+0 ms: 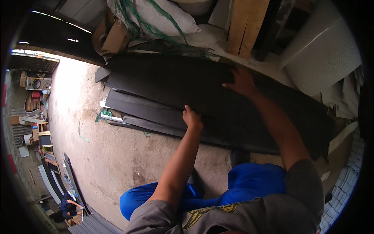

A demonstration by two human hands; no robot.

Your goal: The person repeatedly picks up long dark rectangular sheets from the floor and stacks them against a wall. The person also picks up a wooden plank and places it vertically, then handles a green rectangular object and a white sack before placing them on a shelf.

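Note:
Long black sheets lie stacked in front of me, the broad top sheet (pixel 163 76) covering much of the pile. My left hand (pixel 193 119) is at the near edge of this top sheet, thumb over it and the other fingers hidden beneath, apparently gripping it. Farther off and to the right, my right hand (pixel 243 82) rests on the sheet near its far edge, fingers spread. Narrower dark strips (pixel 144 109) stick out from under the near side at the left.
A white sack (pixel 167 17) with green straps lies behind the pile. A wooden board (pixel 247 27) stands at the back, a roll of bubble wrap (pixel 323 54) to the right. Concrete floor (pixel 105 156) stretches left, where another person (pixel 70 206) sits low beside long strips.

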